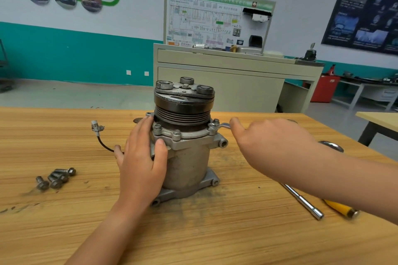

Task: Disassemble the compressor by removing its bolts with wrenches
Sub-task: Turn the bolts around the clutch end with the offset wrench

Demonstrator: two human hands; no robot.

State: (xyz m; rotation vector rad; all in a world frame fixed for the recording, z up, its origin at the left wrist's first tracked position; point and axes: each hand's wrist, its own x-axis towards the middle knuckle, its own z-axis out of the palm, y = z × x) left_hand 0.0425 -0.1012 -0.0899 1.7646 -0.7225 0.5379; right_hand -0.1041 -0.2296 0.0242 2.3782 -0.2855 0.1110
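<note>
The grey metal compressor [187, 161] stands upright on the wooden table [64, 221], its black pulley and clutch on top. My left hand [142, 157] wraps around the left side of its body, thumb on the front near the flange. My right hand [273, 144] grips the handle of a silver wrench [219, 126] whose head sits on a bolt at the right of the flange. Two more bolts [177, 133] show on the flange's front. Several removed bolts [56, 178] lie on the table at the left.
A socket extension bar [301, 201] and a yellow-handled tool [340, 208] lie at the right under my forearm. The compressor's black wire with a white plug [97, 128] trails left. A shiny round object [332, 145] sits behind my right wrist. A training cabinet stands behind the table.
</note>
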